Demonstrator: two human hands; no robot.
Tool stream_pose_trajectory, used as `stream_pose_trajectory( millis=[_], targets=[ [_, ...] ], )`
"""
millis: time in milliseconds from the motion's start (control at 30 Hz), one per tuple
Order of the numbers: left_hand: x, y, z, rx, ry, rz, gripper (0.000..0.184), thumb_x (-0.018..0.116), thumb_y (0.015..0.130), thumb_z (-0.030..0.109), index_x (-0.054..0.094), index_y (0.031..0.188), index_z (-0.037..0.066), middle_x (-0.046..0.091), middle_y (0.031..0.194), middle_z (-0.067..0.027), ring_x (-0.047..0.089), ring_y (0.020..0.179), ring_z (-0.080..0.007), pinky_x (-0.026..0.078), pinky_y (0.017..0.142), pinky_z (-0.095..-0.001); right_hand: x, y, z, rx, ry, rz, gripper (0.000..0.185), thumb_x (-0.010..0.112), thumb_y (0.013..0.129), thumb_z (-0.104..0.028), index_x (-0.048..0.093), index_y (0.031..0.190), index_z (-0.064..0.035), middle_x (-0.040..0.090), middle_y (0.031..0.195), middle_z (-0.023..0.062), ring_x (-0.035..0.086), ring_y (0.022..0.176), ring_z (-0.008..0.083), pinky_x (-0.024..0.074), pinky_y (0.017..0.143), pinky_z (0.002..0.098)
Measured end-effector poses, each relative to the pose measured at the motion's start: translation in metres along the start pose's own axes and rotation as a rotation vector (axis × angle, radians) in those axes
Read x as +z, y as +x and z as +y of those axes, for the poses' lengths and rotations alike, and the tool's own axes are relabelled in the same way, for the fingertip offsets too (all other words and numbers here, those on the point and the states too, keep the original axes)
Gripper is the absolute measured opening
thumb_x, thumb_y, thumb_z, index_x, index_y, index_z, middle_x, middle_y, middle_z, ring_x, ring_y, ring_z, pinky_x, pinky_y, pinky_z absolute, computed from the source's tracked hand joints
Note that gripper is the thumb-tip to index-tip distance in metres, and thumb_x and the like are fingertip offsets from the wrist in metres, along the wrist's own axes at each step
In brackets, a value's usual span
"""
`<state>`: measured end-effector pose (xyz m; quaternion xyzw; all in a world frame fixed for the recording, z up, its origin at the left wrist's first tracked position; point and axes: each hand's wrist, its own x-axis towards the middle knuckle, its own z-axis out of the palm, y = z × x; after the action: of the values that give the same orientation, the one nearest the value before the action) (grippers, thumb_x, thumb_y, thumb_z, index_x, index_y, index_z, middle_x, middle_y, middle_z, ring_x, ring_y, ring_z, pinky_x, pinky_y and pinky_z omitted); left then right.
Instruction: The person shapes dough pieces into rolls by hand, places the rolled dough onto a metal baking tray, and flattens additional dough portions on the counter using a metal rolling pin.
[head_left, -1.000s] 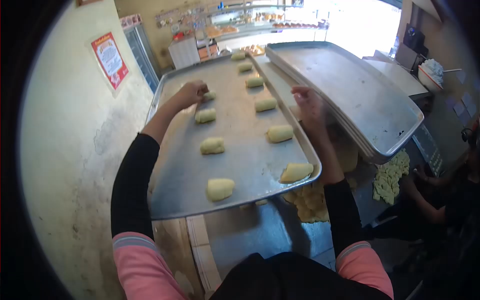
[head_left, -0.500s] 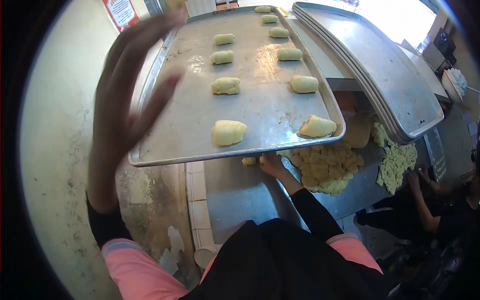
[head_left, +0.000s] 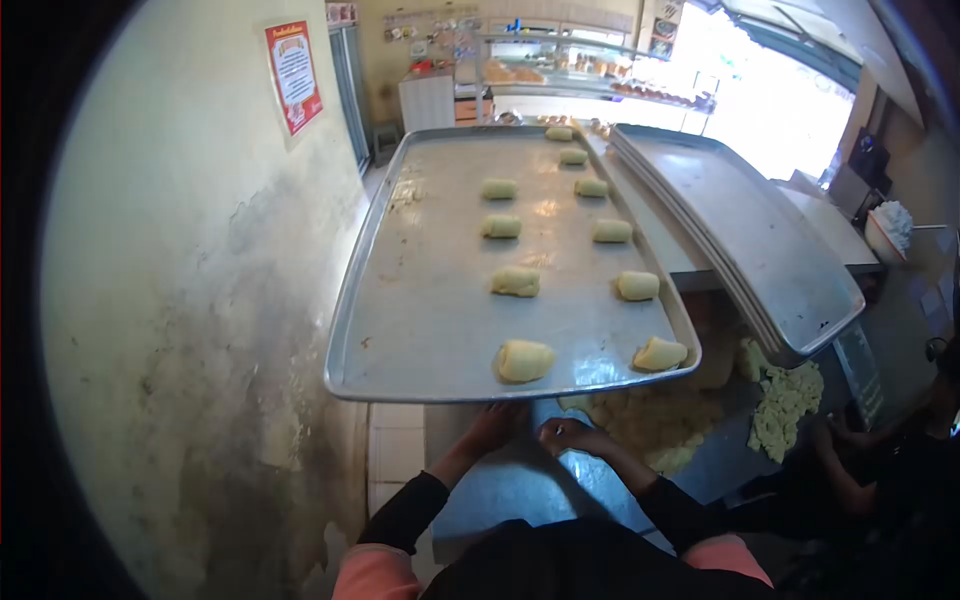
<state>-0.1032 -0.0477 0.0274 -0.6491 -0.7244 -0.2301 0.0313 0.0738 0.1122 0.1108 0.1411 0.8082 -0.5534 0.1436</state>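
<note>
A large metal baking tray (head_left: 420, 330) spreads out ahead of me, carrying two rows of rolled dough pieces (head_left: 525, 361). Below its near rim, my left hand (head_left: 494, 424) reaches over the metal work surface (head_left: 470, 500); the rim hides its fingers. My right hand (head_left: 570, 436) is beside it with the fingers curled in, and what they hold, if anything, is hidden. To the right of that hand lies a broad heap of dough pieces (head_left: 650, 420), partly under the tray's edge.
A stack of empty trays (head_left: 745, 240) stands to the right. Another dough pile (head_left: 787, 405) lies near a person in dark clothes (head_left: 890, 470). A stained wall (head_left: 210, 330) runs along the left. Further back is a glass display case (head_left: 590, 80); a white-filled bowl (head_left: 888, 232) sits at far right.
My left hand has come down from above the tray's left side to below its near rim. My view has tilted up. The small dough rolls seen by my right hand are out of sight.
</note>
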Motion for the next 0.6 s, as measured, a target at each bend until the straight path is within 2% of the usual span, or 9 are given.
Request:
stream_pose_trajectory(
  millis=[33, 133, 267, 333, 367, 400, 467, 500, 600],
  targets=[
    [0.007, 0.005, -0.004, -0.058, -0.026, -0.007, 0.033, 0.055, 0.087, 0.015, 0.058, 0.118, 0.006, 0.058, 0.122, -0.0169, 0.054, 0.118, -0.0326, 0.046, 0.096, -0.0456, -0.003, -0.027, -0.025, 0.064, 0.135, -0.211, 0.036, 0.064, 0.09, -0.023, 0.059, 0.122, -0.0073, 0.063, 0.118, 0.0032, 0.06, 0.104, 0.0168, 0.0501, 0.088, 0.0353],
    [0.063, 0.008, -0.036, -0.123, -0.283, -0.092, 0.043, 0.056, 0.09, 0.025, 0.053, 0.128, 0.006, 0.059, 0.12, -0.0182, 0.055, 0.114, -0.034, 0.042, 0.101, -0.0459, -0.021, -0.107, -0.121, -0.181, 0.014, -0.616, 0.037, 0.056, 0.095, -0.018, 0.054, 0.129, -0.0035, 0.058, 0.126, 0.008, 0.053, 0.115, 0.0167, 0.0438, 0.097, 0.0325],
    [0.094, 0.009, -0.052, -0.209, -0.535, -0.164, 0.048, 0.057, 0.091, 0.03, 0.051, 0.132, 0.005, 0.059, 0.12, -0.0182, 0.055, 0.113, -0.0338, 0.041, 0.103, -0.0463, -0.068, -0.166, -0.228, -0.341, 0.069, -0.724, 0.04, 0.06, 0.09, -0.011, 0.053, 0.129, -0.0025, 0.059, 0.123, 0.0098, 0.055, 0.116, 0.0183, 0.0469, 0.094, 0.0317],
    [0.094, 0.002, -0.055, -0.281, -0.627, -0.156, 0.048, 0.057, 0.091, 0.03, 0.051, 0.132, 0.005, 0.059, 0.12, -0.018, 0.056, 0.112, -0.0338, 0.041, 0.103, -0.0463, -0.099, -0.166, -0.285, -0.234, 0.118, -0.75, 0.037, 0.06, 0.092, -0.009, 0.054, 0.127, 0.0002, 0.06, 0.122, 0.0109, 0.056, 0.114, 0.0179, 0.047, 0.095, 0.0324],
    [0.092, -0.004, -0.055, -0.323, -0.683, -0.143, 0.048, 0.057, 0.091, 0.031, 0.051, 0.132, 0.005, 0.059, 0.12, -0.0179, 0.056, 0.112, -0.0338, 0.041, 0.102, -0.0463, -0.109, -0.155, -0.294, -0.298, 0.237, -0.683, 0.034, 0.059, 0.092, -0.005, 0.054, 0.124, 0.0023, 0.062, 0.118, 0.0115, 0.059, 0.11, 0.0176, 0.0476, 0.094, 0.0321],
    [0.09, -0.01, -0.058, -0.37, -0.757, -0.122, 0.048, 0.057, 0.091, 0.031, 0.051, 0.132, 0.005, 0.059, 0.12, -0.0178, 0.056, 0.112, -0.0338, 0.041, 0.102, -0.0463, -0.122, -0.148, -0.319, -0.124, 0.299, -0.572, 0.033, 0.058, 0.091, -0.007, 0.054, 0.123, 0.0029, 0.063, 0.113, 0.0117, 0.062, 0.104, 0.0167, 0.0491, 0.092, 0.0303],
    [0.087, -0.028, -0.062, -0.485, -0.949, -0.061, 0.049, 0.058, 0.092, 0.031, 0.051, 0.132, 0.004, 0.059, 0.12, -0.0176, 0.056, 0.112, -0.0338, 0.042, 0.102, -0.0463, -0.134, -0.113, -0.34, -0.076, 0.537, -0.163, 0.037, 0.057, 0.092, -0.023, 0.05, 0.114, 0.0055, 0.063, 0.094, 0.0136, 0.067, 0.075, 0.0233, 0.0568, 0.058, 0.0369],
    [0.078, -0.04, -0.059, -0.548, -1.065, -0.021, 0.049, 0.058, 0.092, 0.031, 0.051, 0.132, 0.004, 0.059, 0.12, -0.0175, 0.056, 0.112, -0.0338, 0.042, 0.102, -0.0463, -0.145, -0.089, -0.349, -0.134, 0.507, -0.122, 0.042, 0.053, 0.092, -0.034, 0.049, 0.114, 0.0019, 0.058, 0.09, 0.0101, 0.063, 0.067, 0.0184, 0.0509, 0.051, 0.0315],
    [0.067, -0.088, -0.063, -0.766, -1.557, 0.149, 0.049, 0.058, 0.092, 0.032, 0.051, 0.132, 0.004, 0.06, 0.12, -0.0173, 0.056, 0.111, -0.0337, 0.043, 0.101, -0.0463, -0.185, -0.015, -0.362, -0.12, 0.495, -0.007, 0.039, 0.042, 0.091, -0.031, 0.051, 0.12, -0.0064, 0.056, 0.097, 0.0047, 0.056, 0.078, 0.0126, 0.0473, 0.062, 0.0287]
  ],
)
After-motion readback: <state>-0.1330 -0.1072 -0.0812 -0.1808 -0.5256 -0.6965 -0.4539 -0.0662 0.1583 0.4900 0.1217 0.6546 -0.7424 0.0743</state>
